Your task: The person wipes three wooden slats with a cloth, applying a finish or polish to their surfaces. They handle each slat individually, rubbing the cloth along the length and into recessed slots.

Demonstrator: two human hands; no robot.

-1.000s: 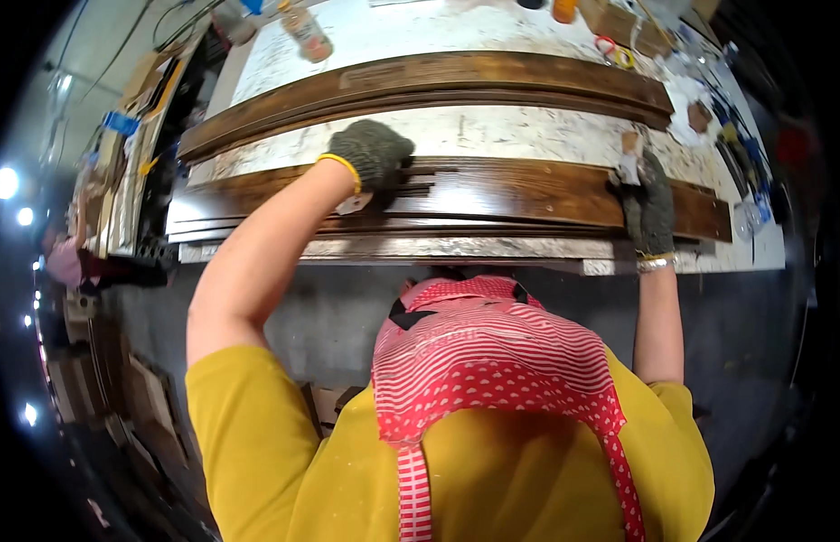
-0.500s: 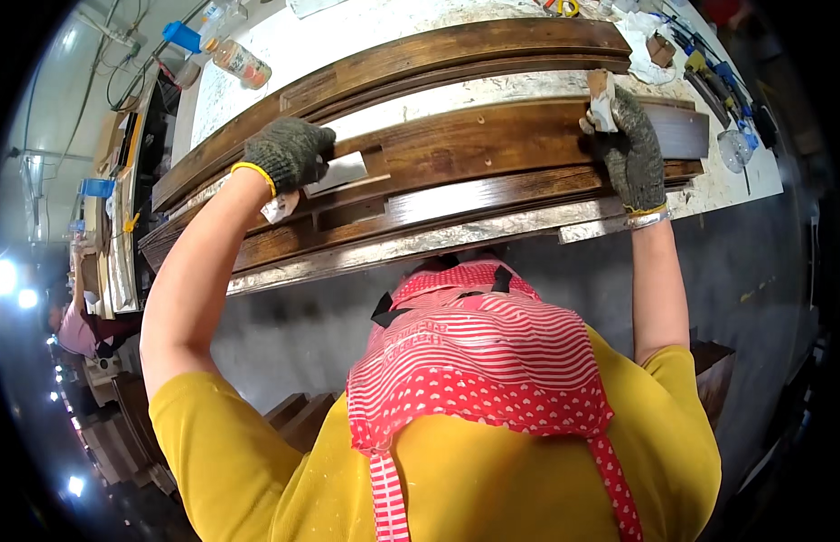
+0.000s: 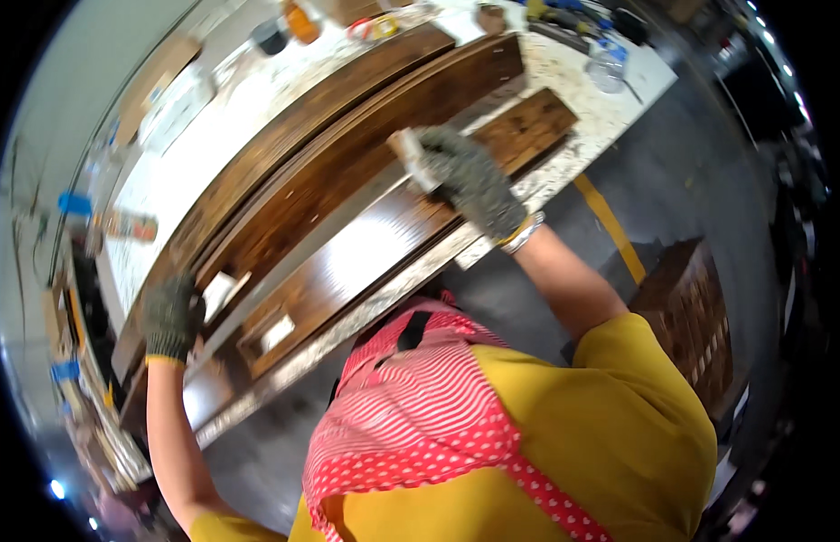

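Observation:
My left hand point(image 3: 173, 316), in a dark grey-green knitted glove, is curled around the left end of a dark brown wooden board point(image 3: 325, 176); its fingertips are partly hidden. Beside it, a slot in the board shows a pale patch point(image 3: 219, 291). My right hand point(image 3: 478, 185), gloved alike, is closed on a small folded pad point(image 3: 418, 163), whitish with a brown side. That hand is over the nearer glossy brown board point(image 3: 366, 239), which has a recessed slot near its left part. Another long brown board point(image 3: 347, 86) lies farthest away.
A white, stained worktable point(image 3: 650, 77) bears the boards. Along its far side are a drink bottle point(image 3: 131, 226), a dark cup point(image 3: 269, 36), an orange bottle point(image 3: 300, 22) and a roll of tape point(image 3: 384, 27). A clear bottle point(image 3: 607, 65) stands at right. Stacked wood point(image 3: 686, 316) is on the floor.
My view has turned, and the boards now slant across it. A gap has opened between the middle and nearest boards. My right hand, still with the pad, has shifted inward from the right end.

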